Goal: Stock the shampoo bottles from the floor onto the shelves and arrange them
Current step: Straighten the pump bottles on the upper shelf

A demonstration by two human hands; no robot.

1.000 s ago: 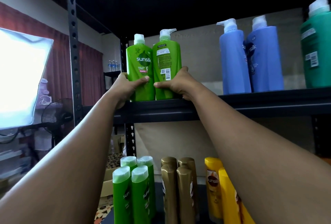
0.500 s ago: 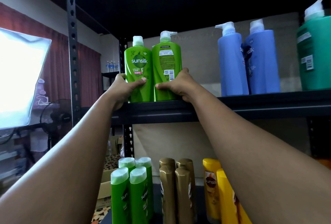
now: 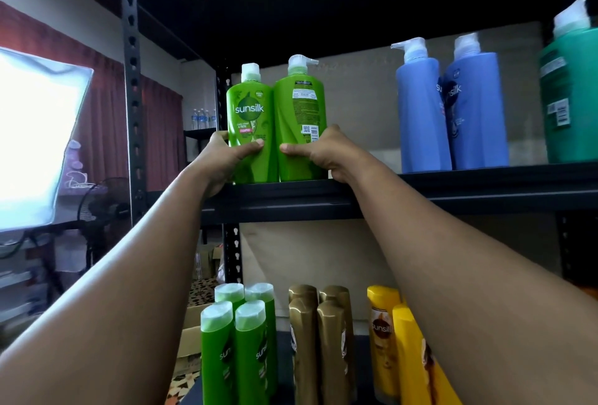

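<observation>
Standing upright now, two green pump bottles (image 3: 275, 126) have been squared together on the shelf (image 3: 453, 191); each is clasped by one grip, left hand (image 3: 226, 158) and right hand (image 3: 320, 152); release seems near.

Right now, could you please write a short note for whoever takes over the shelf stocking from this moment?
Left hand: gripping the left green pump bottle, label facing out.
Right hand: gripping the right green pump bottle, back label facing out.
Both bottles stand upright, side by side, on the upper shelf, left of two blue pump bottles and a teal one.
Done: lower shelf holds small green, gold and yellow bottles.
Left: probably turn the right bottle label-forward, release, check the floor, which is out of view.
</observation>
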